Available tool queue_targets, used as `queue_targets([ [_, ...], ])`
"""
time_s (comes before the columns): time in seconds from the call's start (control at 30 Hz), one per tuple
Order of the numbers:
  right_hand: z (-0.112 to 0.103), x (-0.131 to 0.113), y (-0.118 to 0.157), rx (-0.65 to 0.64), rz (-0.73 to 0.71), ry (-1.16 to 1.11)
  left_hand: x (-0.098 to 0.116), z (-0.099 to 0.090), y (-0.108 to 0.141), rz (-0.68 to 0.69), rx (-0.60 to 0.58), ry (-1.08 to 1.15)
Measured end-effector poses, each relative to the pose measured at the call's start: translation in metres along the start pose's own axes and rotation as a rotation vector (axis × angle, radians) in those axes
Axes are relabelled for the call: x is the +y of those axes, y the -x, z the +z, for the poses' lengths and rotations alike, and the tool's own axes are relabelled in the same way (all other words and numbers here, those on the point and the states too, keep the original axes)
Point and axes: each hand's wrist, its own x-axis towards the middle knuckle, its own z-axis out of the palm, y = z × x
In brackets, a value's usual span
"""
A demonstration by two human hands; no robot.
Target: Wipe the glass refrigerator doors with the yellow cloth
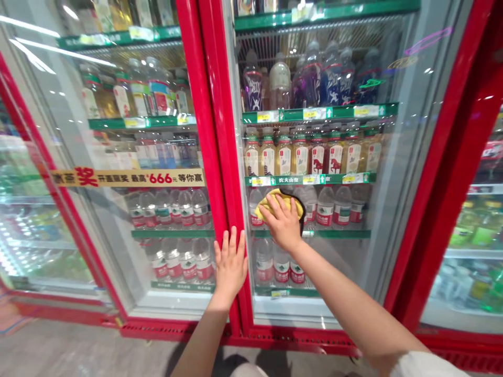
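Note:
My right hand (283,225) presses a yellow cloth (293,201) with a dark edge flat against the glass door (338,256) of a red-framed drinks cooler. Its fingers lie over the cloth, which shows above and beside them. Lower and to the left, my left hand (231,267) rests flat on the red door frame (226,173), fingers stretched out and nothing in them. Behind the glass near the cloth stand water bottles (325,209) with red and white labels.
A beige promotional strip (129,178) runs across the left glass door. Behind both doors, green-edged shelves (310,179) carry several rows of bottled drinks. Another red-framed cooler (451,220) stands at the right. Grey floor (58,348) lies below, and lights reflect in the glass.

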Motion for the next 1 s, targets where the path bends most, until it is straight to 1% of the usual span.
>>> queue_targets([
  [0.07, 0.008, -0.015, 0.005, -0.044, -0.142, -0.01, -0.004, -0.001, 0.002, -0.004, 0.001, -0.015],
  [0.1, 0.011, -0.016, 0.011, -0.066, -0.234, -0.017, -0.007, -0.001, 0.003, -0.002, -0.001, -0.019],
  [0.17, 0.012, -0.009, 0.025, -0.088, -0.382, -0.029, -0.012, 0.0, 0.006, 0.011, -0.004, -0.024],
  [0.2, 0.011, -0.002, 0.03, -0.081, -0.413, -0.031, -0.014, 0.0, 0.007, 0.021, -0.005, -0.027],
  [0.27, 0.009, 0.013, 0.03, -0.034, -0.384, -0.027, -0.018, 0.001, 0.009, 0.04, -0.006, -0.03],
  [0.33, 0.008, 0.019, 0.015, 0.029, -0.285, -0.016, -0.02, 0.002, 0.011, 0.046, -0.002, -0.028],
  [0.37, 0.009, 0.018, 0.003, 0.054, -0.237, -0.008, -0.02, 0.002, 0.011, 0.045, 0.001, -0.025],
  [0.47, 0.017, -0.001, -0.036, 0.09, -0.159, 0.013, -0.019, 0.003, 0.013, 0.037, 0.014, -0.021],
  [0.53, 0.025, -0.019, -0.05, 0.087, -0.161, 0.016, -0.018, 0.003, 0.014, 0.033, 0.02, -0.024],
  [0.6, 0.03, -0.033, -0.048, 0.079, -0.205, 0.013, -0.018, 0.003, 0.015, 0.03, 0.023, -0.026],
  [0.67, 0.033, -0.039, -0.034, 0.072, -0.291, 0.001, -0.018, 0.003, 0.016, 0.025, 0.025, -0.026],
  [0.77, 0.031, -0.035, -0.003, 0.031, -0.463, -0.043, -0.018, 0.004, 0.018, 0.025, 0.022, -0.028],
  [0.83, 0.026, -0.029, 0.011, -0.021, -0.542, -0.081, -0.019, 0.004, 0.02, 0.031, 0.014, -0.03],
  [0.9, 0.021, -0.023, 0.014, -0.036, -0.542, -0.122, -0.02, 0.002, 0.021, 0.03, 0.007, -0.033],
  [0.93, 0.019, -0.022, 0.009, -0.021, -0.527, -0.147, -0.02, 0.001, 0.021, 0.025, 0.005, -0.035],
  [1.0, 0.016, -0.021, -0.009, 0.029, -0.511, -0.189, -0.021, -0.001, 0.021, 0.01, 0.005, -0.04],
])
